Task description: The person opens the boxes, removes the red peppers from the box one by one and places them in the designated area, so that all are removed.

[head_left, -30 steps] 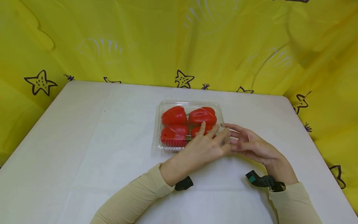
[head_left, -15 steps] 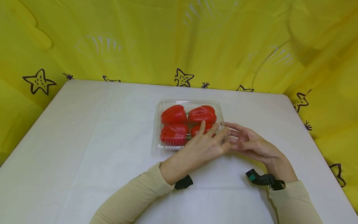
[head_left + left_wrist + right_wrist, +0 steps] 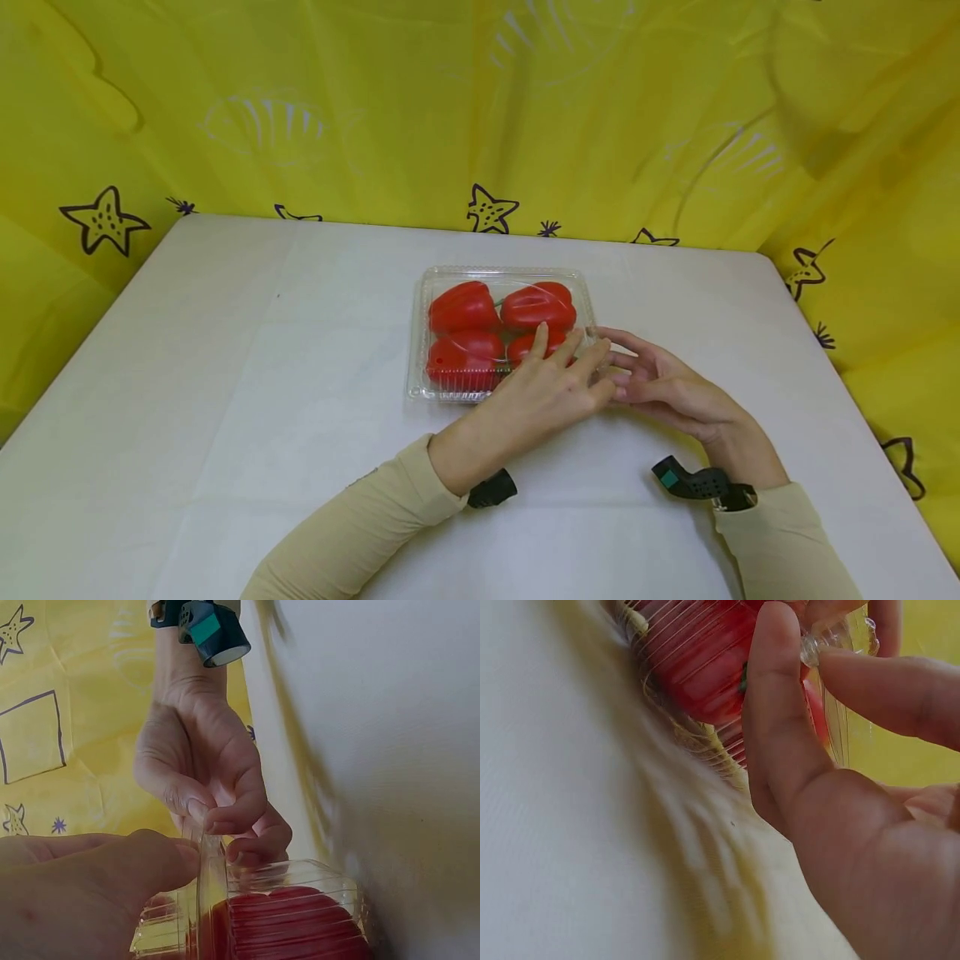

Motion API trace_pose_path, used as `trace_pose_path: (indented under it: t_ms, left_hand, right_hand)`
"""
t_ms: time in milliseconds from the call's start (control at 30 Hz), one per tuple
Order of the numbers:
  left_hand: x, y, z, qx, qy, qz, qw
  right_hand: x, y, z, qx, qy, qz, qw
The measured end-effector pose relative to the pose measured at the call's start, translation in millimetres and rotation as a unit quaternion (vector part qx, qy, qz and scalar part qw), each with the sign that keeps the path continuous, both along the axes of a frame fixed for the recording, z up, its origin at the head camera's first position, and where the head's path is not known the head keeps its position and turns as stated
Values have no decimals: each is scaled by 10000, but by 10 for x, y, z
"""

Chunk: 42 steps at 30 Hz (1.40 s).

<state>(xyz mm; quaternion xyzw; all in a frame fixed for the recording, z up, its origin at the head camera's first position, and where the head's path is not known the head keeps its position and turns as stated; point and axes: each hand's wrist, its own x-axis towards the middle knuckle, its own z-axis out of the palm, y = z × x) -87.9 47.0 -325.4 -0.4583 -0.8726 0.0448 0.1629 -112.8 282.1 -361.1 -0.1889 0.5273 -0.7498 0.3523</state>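
A clear plastic clamshell box (image 3: pixel 416 350), its lid lying over the base, holds several red bell peppers (image 3: pixel 465 308). My left hand (image 3: pixel 536 387) reaches across its near right part, fingers spread over the lid. In the left wrist view, the left thumb (image 3: pixel 169 862) lies against the box's rim (image 3: pixel 212 877). At the near right corner my right hand (image 3: pixel 682 392) pinches the rim between thumb and curled finger, as the right wrist view shows with the right hand (image 3: pixel 840 795) close up. Both hands' fingertips meet at this corner and partly hide it.
The box stands on a white-covered table (image 3: pixel 225 333). A yellow curtain (image 3: pixel 375 108) with starfish drawings hangs behind and at both sides. Dark wrist bands (image 3: pixel 693 482) sit by the beige sleeves (image 3: pixel 780 542).
The box and my right hand have shifted very slightly to the left. Both hands keep the same hold at the near right corner.
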Motion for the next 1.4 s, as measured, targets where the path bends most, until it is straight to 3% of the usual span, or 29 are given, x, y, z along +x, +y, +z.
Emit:
trace_pose_path:
  t_ms: [300, 733, 1067, 1400]
  left_hand:
    - [28, 63, -62, 264, 391, 86, 9988]
    - [33, 88, -131, 14, 1291, -62, 9916]
    - [21, 64, -151, -18, 1394, -119, 9902]
    - [14, 58, -165, -35, 1344, -158, 9908]
  right_hand:
    - [0, -18, -12, 39, 96, -31, 9999]
    - [27, -25, 40, 291, 126, -159, 9994]
    - [46, -55, 83, 496, 165, -286, 9982]
    - [42, -64, 76, 307, 182, -207, 9992]
